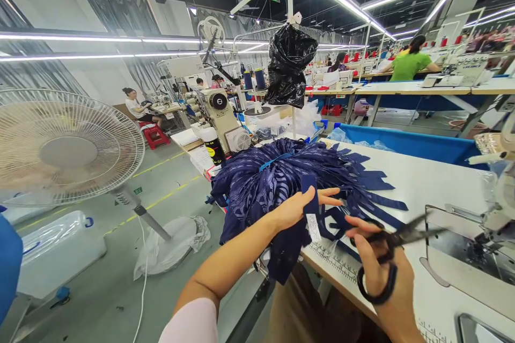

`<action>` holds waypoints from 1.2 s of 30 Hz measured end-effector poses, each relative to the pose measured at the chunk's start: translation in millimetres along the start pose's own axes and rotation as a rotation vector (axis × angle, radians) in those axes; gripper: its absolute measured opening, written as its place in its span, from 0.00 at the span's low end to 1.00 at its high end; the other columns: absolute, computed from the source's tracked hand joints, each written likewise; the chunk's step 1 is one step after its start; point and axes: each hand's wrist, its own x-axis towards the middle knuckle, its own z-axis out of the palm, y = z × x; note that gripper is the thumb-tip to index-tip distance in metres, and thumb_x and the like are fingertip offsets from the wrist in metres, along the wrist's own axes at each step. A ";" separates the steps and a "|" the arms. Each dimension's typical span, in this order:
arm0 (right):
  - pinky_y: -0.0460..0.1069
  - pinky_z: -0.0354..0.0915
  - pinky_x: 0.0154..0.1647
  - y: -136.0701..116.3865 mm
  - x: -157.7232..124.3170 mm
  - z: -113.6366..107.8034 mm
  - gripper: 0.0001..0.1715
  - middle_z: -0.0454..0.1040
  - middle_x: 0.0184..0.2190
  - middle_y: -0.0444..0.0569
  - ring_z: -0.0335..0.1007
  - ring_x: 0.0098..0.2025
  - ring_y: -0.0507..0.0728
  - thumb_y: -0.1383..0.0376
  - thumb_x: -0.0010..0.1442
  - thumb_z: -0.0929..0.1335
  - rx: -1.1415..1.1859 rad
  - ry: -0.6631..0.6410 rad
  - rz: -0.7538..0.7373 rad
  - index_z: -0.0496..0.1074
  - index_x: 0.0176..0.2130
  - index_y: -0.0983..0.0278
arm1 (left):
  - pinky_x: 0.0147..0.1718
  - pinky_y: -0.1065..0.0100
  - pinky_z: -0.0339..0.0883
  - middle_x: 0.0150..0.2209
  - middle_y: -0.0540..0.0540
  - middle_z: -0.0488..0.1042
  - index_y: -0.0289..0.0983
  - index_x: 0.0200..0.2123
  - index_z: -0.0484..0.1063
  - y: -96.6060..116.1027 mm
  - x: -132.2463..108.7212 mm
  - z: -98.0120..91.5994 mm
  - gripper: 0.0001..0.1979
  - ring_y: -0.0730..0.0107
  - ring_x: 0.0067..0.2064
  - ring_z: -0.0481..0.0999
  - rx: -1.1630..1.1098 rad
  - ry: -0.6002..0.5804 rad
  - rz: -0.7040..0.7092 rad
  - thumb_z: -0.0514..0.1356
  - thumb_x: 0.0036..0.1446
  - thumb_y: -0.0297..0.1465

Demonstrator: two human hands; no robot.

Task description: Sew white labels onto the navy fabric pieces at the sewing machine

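Observation:
A big bundle of navy patterned fabric strips [277, 179] lies heaped on the table's left end, tied round with a blue band [276, 161]. My left hand [303, 206] pinches one navy fabric strip [309, 186] under its thumb, the other fingers stretched out to the right. A white label with print [313, 228] hangs just below that hand. In my right hand [382, 273] is a pair of black-handled scissors [396, 238], fingers through the loops. Its blades are apart and point right, away from the fabric.
Sewing machine parts [478, 241] stand at the table's right, another sewing machine [225, 118] behind the bundle. A measuring scale [333, 262] runs along the front edge. A black plastic bag [290, 64] hangs from a pole. A floor fan [70, 150] stands left. Other people sit farther back.

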 end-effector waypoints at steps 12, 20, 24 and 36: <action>0.47 0.60 0.28 13.0 42.5 37.2 0.18 0.65 0.22 0.38 0.62 0.25 0.50 0.57 0.44 0.71 0.304 0.159 0.184 0.64 0.32 0.63 | 0.28 0.72 0.59 0.33 0.46 0.70 0.32 0.38 0.70 -6.3 36.9 11.2 0.25 0.71 0.31 0.66 0.341 0.146 -0.090 0.54 0.52 0.48; 0.46 0.59 0.29 18.0 43.6 40.4 0.18 0.64 0.22 0.37 0.62 0.24 0.49 0.59 0.41 0.71 0.369 0.288 0.231 0.65 0.32 0.63 | 0.24 0.74 0.49 0.20 0.55 0.58 0.33 0.21 0.64 -17.0 4.8 3.8 0.09 0.78 0.24 0.55 0.504 0.120 -0.152 0.58 0.46 0.33; 0.44 0.59 0.27 21.6 44.0 43.5 0.19 0.64 0.20 0.36 0.61 0.24 0.48 0.61 0.39 0.72 0.463 0.287 0.304 0.65 0.32 0.63 | 0.24 0.74 0.51 0.22 0.54 0.62 0.32 0.26 0.68 -16.7 1.3 0.0 0.11 0.78 0.24 0.58 0.334 0.141 -0.211 0.61 0.43 0.35; 0.44 0.58 0.24 14.6 41.6 45.4 0.19 0.65 0.19 0.37 0.60 0.23 0.48 0.59 0.37 0.75 0.664 0.219 0.400 0.66 0.26 0.64 | 0.34 0.71 0.59 0.29 0.50 0.70 0.35 0.35 0.65 -25.5 -3.1 6.7 0.10 0.73 0.31 0.67 0.347 0.264 -0.051 0.58 0.46 0.28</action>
